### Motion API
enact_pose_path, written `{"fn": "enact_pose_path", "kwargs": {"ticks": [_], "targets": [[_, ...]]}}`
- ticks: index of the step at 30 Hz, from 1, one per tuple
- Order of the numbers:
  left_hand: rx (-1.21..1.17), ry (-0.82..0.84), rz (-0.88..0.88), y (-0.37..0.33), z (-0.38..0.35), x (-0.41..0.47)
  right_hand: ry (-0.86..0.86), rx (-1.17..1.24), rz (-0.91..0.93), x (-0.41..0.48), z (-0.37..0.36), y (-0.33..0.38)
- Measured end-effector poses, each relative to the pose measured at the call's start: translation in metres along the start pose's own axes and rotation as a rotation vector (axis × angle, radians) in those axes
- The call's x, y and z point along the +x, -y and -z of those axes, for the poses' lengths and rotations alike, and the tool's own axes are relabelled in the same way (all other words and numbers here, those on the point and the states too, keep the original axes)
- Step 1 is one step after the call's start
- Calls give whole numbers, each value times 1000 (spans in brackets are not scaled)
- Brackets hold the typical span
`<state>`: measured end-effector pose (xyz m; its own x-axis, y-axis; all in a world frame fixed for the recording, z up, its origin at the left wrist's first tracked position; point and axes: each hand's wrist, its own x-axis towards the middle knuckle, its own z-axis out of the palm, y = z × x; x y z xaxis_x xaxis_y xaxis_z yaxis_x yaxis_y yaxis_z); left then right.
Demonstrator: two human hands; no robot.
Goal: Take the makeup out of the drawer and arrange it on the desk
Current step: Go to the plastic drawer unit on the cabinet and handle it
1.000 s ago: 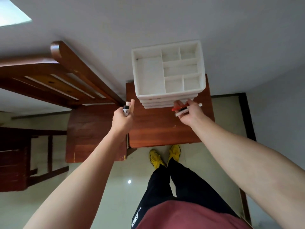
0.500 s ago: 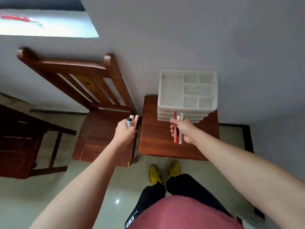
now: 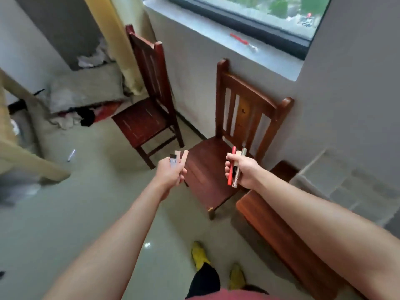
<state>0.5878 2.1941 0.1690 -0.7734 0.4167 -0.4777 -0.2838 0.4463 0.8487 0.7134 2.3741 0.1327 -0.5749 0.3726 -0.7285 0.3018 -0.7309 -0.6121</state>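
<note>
Timber framing (image 3: pixel 28 163) of a pale tone occupies the left edge; we cannot confirm that it is the target tabletop. Right of it stands the far chair (image 3: pixel 147 120).

The left grip (image 3: pixel 171 175) is closed around a white tube (image 3: pixel 173 163) with a black band and a beige-capped piece (image 3: pixel 178 153). It holds them upright over the floor (image 3: pixel 86 213), just left of the near chair (image 3: pixel 207 167).

The right grip (image 3: pixel 245 173) is closed around a red pencil (image 3: pixel 231 167), a gold tube (image 3: pixel 239 169) and a beige piece (image 3: pixel 238 154) between them.

All makeup in view is therefore in hand, well apart from the drawer unit (image 3: pixel 350 182), which sits blurred on the red-brown tabletop (image 3: pixel 279 230) at the right.

Hazards, in our judgement:
1. Each grip holds several slim, smooth items in one fist. Loosening the fingers to set one down may free the others, which could then roll or drop to the hard floor.
2. Both grips are loaded, so neither can steady the other's load.
3. The picture is blurred, so placement calls for a steady sight of the surface.

Counts, left to right:
- Chairs: two.
- Left grip: two items for certain. A third beige shape (image 3: pixel 184 159) may be a stick or a finger; we cannot tell.
- Right grip: three items.
- Drawer units: one.
</note>
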Motion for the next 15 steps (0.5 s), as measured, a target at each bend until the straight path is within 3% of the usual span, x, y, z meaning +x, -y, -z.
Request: {"fn": "enact_pose_path", "kwargs": {"ticks": [7, 15], "targets": [[-156, -345, 56, 61, 155, -84, 244, -259, -128, -18, -158, -63], [-220, -697, 117, 169, 363, -206, 549, -544, -166, -78, -381, -201]]}}
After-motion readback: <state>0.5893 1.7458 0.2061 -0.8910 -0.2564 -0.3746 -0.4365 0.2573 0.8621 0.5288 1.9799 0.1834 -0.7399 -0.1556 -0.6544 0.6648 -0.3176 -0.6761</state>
